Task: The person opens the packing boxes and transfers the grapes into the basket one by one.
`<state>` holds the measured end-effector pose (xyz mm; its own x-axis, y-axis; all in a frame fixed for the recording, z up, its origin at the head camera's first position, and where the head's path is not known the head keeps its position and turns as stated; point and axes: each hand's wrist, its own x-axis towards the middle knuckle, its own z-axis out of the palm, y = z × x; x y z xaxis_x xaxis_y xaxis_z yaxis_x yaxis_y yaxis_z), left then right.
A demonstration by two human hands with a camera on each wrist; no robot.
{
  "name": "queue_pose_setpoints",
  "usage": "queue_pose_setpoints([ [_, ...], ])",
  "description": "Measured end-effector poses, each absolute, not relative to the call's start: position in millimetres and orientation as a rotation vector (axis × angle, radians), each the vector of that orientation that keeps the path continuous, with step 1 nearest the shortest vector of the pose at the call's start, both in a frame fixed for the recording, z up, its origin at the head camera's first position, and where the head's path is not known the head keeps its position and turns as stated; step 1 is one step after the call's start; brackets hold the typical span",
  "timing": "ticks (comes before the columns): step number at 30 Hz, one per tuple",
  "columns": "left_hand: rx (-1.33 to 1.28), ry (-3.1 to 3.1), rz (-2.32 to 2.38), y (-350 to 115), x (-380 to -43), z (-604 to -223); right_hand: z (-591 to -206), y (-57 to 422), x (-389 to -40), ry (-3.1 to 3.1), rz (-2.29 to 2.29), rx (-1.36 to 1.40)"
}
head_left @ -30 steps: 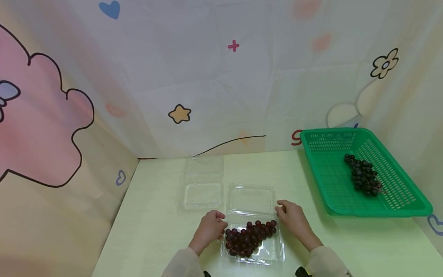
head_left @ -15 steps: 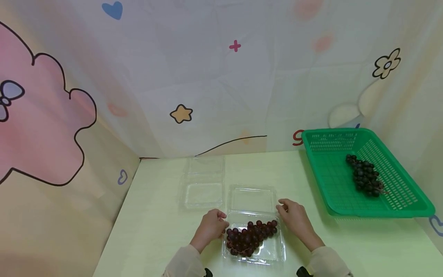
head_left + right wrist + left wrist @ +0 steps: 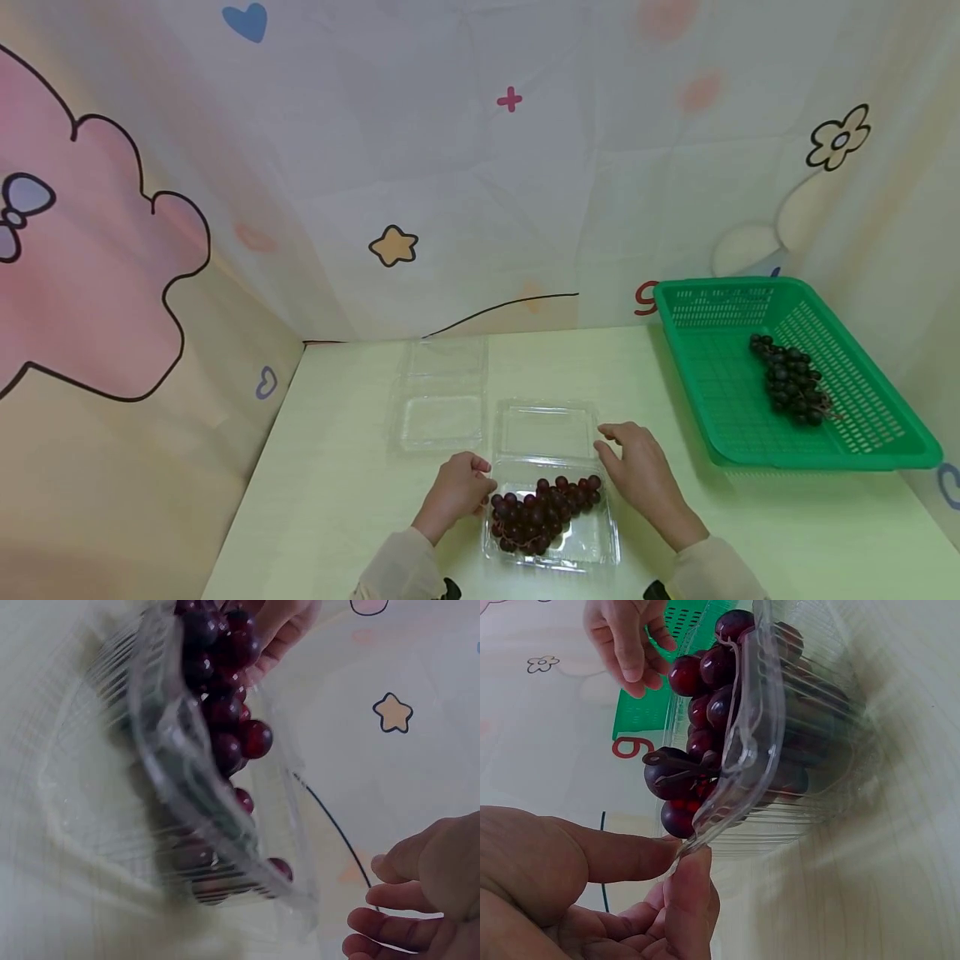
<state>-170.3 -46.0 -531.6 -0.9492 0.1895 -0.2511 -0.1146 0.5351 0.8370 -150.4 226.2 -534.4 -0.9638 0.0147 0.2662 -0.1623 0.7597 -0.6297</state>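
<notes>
A clear plastic clamshell box [image 3: 594,542] lies with its lid [image 3: 546,429] folded back, away from the person. In its base rests a bunch of dark red grapes [image 3: 542,515], some rising over the rim in both wrist views. At the left side, the left hand [image 3: 454,492] pinches the box's rim; the left wrist view shows the thumb and a finger [image 3: 688,900] meeting on the plastic edge. Beside the lid's right edge is the right hand [image 3: 641,468], thumb apart from the fingers. Nothing sits between them in the right wrist view [image 3: 420,892].
A second open clear box [image 3: 442,421] stands on the pale table [image 3: 330,483], behind and left of the first. Farther right, a green basket [image 3: 720,417] holds another bunch of dark grapes [image 3: 791,383]. A printed cloth [image 3: 465,167] hangs along the table's back edge.
The right hand has shifted slightly forward along the box's right side, and its thumb and fingers have spread. The left hand keeps its pinch on the rim; box and grapes stay put.
</notes>
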Motion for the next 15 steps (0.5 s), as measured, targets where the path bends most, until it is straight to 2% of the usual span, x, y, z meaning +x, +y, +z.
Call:
queue_pose_setpoints([
  [15,0.056,2.467,1.354,-46,-171,-531,-507,207,-135,-2.738,1.030,0.245],
])
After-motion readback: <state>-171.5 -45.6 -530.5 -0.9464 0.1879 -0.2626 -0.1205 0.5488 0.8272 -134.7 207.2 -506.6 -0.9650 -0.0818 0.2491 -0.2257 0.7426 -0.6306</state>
